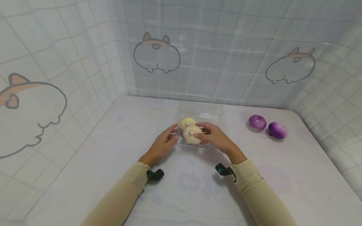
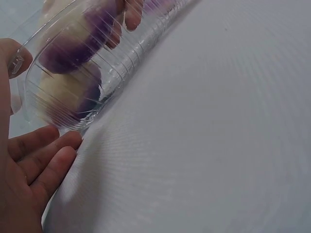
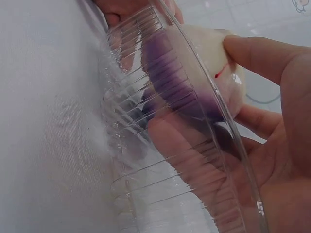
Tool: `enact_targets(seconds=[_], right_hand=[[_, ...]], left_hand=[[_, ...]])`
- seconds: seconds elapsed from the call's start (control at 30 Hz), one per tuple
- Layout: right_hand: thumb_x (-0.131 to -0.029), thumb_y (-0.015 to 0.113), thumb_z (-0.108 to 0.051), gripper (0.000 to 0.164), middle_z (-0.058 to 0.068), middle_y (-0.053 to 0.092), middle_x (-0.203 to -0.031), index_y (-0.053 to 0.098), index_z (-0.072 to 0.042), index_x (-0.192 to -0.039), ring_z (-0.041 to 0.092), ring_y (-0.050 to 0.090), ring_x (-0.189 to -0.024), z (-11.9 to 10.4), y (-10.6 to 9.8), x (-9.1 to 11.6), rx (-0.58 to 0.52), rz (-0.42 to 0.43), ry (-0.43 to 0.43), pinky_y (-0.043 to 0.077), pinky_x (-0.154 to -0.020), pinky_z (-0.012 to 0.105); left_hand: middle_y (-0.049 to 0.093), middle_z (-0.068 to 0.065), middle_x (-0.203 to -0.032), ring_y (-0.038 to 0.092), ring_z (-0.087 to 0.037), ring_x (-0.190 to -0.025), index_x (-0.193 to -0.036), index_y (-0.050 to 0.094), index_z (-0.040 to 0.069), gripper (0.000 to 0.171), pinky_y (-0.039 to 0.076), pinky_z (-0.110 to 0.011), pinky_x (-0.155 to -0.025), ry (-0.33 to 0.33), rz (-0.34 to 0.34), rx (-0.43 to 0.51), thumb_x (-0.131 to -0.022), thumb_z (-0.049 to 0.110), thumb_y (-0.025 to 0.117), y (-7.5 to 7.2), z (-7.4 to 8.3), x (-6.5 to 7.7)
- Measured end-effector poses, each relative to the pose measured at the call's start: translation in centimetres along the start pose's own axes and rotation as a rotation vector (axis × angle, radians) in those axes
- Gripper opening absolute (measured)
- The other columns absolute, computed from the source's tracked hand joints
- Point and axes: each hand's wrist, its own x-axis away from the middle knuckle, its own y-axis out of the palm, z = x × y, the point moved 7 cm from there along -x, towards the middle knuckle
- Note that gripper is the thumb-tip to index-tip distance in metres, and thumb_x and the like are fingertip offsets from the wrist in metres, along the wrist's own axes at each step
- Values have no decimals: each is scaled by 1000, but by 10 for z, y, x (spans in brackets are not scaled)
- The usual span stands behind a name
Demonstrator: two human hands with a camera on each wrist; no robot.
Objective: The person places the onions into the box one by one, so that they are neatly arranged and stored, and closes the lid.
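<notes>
In the head view, two round vegetables, cream with purple, turnip-like, are in a clear plastic container [image 1: 210, 121]. My right hand [image 1: 216, 138] pinches the nearer turnip [image 1: 192, 135], its thumb on the cream top and fingers round the side. The right wrist view shows this turnip [image 3: 167, 65] partly behind the ribbed wall. Against it, farther back, sits the other turnip [image 1: 185, 121]. At the container's left end is my left hand [image 1: 162, 144], fingers extended. In the left wrist view, its fingers [image 2: 46, 170] lie beside the plastic wall and its thumb is near the rim.
Two more purple turnip-like vegetables, one glossy [image 1: 257, 122] and one with a pale patch [image 1: 277, 130], lie on the white-covered table [image 1: 118, 131] at the right. The container's lid [image 1: 200, 108] is folded back towards the tiled-pattern curtain [image 1: 215, 62] behind.
</notes>
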Motion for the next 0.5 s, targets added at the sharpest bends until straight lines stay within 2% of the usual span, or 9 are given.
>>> enact_targets(seconds=[0.2, 0.4, 0.5], right_hand=[[-91, 76, -30, 62, 16, 62, -122, 52, -6, -143, 27, 67, -95, 0, 2, -1, 18, -27, 13, 60, -80, 42], [-89, 78, -35, 62, 15, 61, -123, 55, -10, -141, 27, 70, -85, 0, 4, -2, 87, -43, 35, 59, -79, 40], [-89, 77, -35, 63, 15, 61, -124, 54, -10, -142, 26, 71, -86, 0, 6, -4, 103, -57, 23, 59, -79, 39]], left_hand=[[53, -8, -143, 58, -23, -120, -157, 34, 22, 57, 45, -43, -106, -32, -5, -7, -104, 27, 55, 0, -3, -1], [53, -8, -143, 58, -23, -121, -157, 34, 20, 58, 45, -43, -106, -24, -1, -15, -104, 27, 55, 1, -3, -1], [53, -8, -143, 57, -23, -122, -157, 34, 20, 58, 45, -43, -105, -28, 2, -16, -104, 27, 55, 0, -3, -1]])
